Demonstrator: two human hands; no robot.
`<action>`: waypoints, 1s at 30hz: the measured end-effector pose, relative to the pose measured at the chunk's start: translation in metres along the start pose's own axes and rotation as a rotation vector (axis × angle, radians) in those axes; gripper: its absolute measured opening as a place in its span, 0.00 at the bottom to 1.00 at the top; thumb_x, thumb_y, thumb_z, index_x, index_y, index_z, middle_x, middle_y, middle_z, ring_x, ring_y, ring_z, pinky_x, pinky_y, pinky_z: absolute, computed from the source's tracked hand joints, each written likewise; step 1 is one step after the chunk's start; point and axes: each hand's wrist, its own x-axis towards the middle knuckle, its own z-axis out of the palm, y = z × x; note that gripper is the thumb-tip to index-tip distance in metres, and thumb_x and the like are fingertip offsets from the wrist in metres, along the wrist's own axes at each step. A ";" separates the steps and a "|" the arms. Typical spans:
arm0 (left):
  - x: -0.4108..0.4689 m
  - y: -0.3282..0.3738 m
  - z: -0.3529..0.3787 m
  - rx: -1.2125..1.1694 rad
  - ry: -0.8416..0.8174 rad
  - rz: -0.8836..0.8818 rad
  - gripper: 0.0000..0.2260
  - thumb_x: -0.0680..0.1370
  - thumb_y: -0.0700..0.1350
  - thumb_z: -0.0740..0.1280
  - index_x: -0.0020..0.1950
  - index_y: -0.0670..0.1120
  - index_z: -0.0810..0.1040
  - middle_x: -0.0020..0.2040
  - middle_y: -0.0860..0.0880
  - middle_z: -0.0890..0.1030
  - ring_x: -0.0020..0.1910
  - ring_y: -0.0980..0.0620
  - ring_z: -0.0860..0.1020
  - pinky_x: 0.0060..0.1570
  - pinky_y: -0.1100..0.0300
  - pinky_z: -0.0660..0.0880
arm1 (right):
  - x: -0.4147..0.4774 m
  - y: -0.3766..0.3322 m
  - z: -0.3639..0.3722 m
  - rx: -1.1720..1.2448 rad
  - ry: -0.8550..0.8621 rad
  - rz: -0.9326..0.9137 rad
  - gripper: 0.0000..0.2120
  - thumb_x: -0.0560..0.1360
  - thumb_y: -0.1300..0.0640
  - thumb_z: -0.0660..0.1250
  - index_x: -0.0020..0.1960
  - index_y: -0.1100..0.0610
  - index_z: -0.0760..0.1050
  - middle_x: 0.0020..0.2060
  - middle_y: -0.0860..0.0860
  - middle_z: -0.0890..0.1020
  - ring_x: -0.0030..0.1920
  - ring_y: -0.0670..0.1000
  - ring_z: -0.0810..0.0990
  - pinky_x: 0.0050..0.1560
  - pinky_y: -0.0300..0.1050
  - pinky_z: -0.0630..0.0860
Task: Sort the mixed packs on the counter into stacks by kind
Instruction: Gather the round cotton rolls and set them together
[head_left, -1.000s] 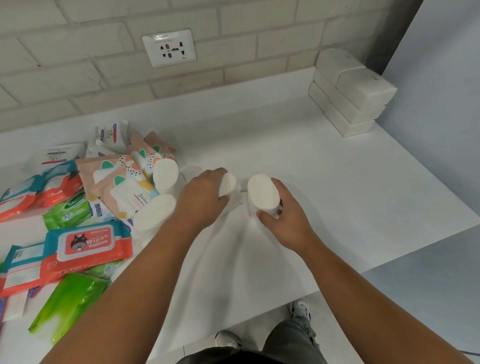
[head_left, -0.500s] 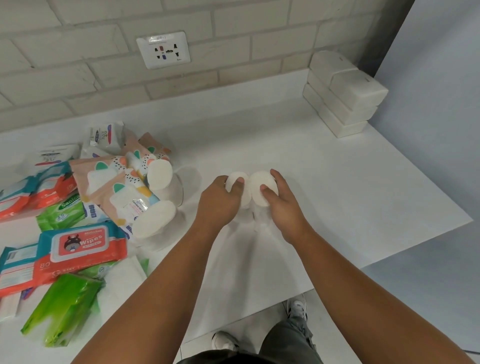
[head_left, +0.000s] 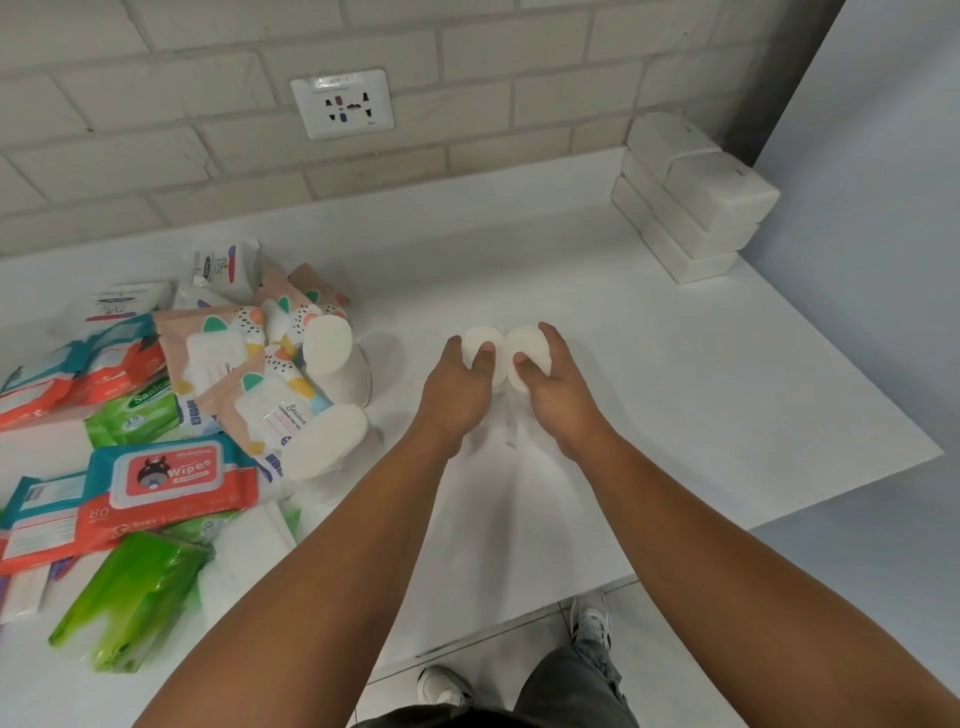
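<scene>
White surface (head_left: 675, 395) against a brick wall (head_left: 156, 156), only the head view here. Left hand (head_left: 457, 395) and right hand (head_left: 558, 397) each grip a white pad pack (head_left: 480, 343), (head_left: 530, 348), pressed side by side mid-surface. Mixed pile (head_left: 171, 405) sits left, white stack (head_left: 691, 202) far right corner.

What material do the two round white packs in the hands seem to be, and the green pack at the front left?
Round white packs, one in the left hand and one in the right hand: probably matte cotton pads in thin clear film; their faces look soft and dull. Green pack: glossy plastic film, translucent and creased, with bright highlights.
</scene>
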 end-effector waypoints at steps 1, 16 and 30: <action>-0.003 0.001 -0.004 0.062 -0.007 0.007 0.24 0.84 0.59 0.56 0.76 0.49 0.65 0.71 0.47 0.75 0.65 0.44 0.75 0.64 0.52 0.72 | 0.000 -0.001 -0.001 -0.041 0.017 -0.008 0.29 0.81 0.50 0.62 0.79 0.48 0.56 0.72 0.46 0.68 0.68 0.49 0.70 0.65 0.42 0.68; -0.080 -0.045 -0.145 0.593 0.118 0.146 0.28 0.76 0.56 0.73 0.73 0.49 0.73 0.71 0.48 0.75 0.67 0.46 0.75 0.66 0.53 0.71 | -0.050 -0.026 0.078 -0.597 -0.412 -0.604 0.23 0.76 0.54 0.71 0.70 0.51 0.73 0.70 0.47 0.74 0.70 0.46 0.71 0.70 0.39 0.66; -0.090 -0.085 -0.140 0.482 0.033 0.130 0.30 0.72 0.48 0.78 0.72 0.56 0.71 0.64 0.54 0.79 0.59 0.55 0.75 0.55 0.62 0.69 | -0.047 -0.008 0.091 -0.544 -0.543 -0.336 0.31 0.72 0.55 0.76 0.72 0.50 0.70 0.64 0.46 0.76 0.62 0.47 0.75 0.66 0.49 0.74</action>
